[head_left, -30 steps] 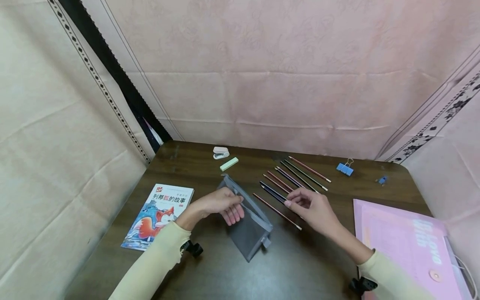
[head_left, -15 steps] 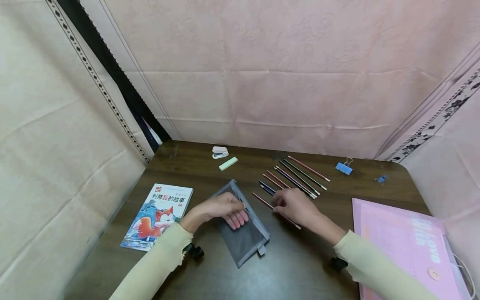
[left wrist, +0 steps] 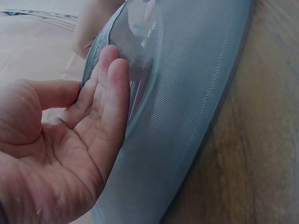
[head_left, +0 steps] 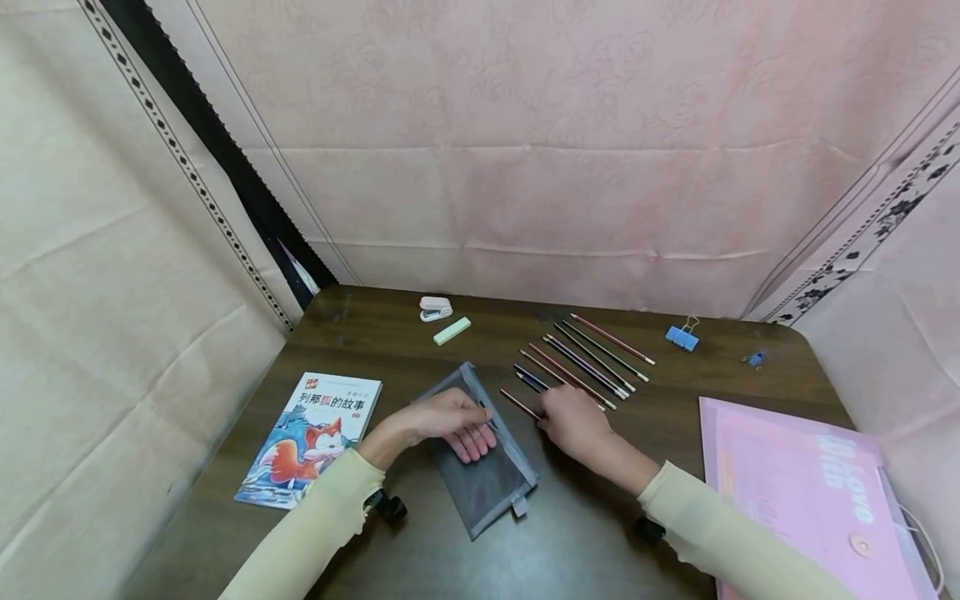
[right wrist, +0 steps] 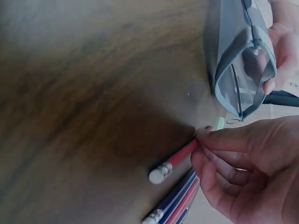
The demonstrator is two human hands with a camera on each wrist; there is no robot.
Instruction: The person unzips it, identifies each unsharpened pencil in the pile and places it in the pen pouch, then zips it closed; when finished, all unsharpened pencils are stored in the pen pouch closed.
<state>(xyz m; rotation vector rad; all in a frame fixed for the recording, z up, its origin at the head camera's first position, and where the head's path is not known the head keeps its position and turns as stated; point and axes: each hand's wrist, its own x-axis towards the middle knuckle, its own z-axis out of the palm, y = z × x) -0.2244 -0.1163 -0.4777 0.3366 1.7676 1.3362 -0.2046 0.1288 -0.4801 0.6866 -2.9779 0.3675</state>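
Observation:
My left hand [head_left: 450, 421] pinches the zip edge of a grey mesh pencil pouch [head_left: 480, 492], thumb against index finger. The pouch's mouth gapes in the right wrist view, where its zip pull hangs by the opening. With thumb and fingertips my right hand [right wrist: 247, 163] holds a red pencil [right wrist: 180, 154] near its middle, low over the table. That pencil's white eraser points away from the pouch. Several more pencils [head_left: 592, 362], dark blue, red and green, lie side by side just beyond the right hand. In the head view the hand covers the held pencil's eraser end.
On the left lies a fox storybook [head_left: 315, 442]. A white stapler [head_left: 436, 308] and a pale green stick-shaped block [head_left: 452, 331] are at the back. Blue binder clip [head_left: 682, 337] and small blue object [head_left: 755, 359] sit back right, behind a pink folder [head_left: 795, 492].
My right hand has moved left and nearer, from the dark blue pencils to the closest red pencil, and now pinches it. The pouch in my left hand has turned slightly and lies flatter.

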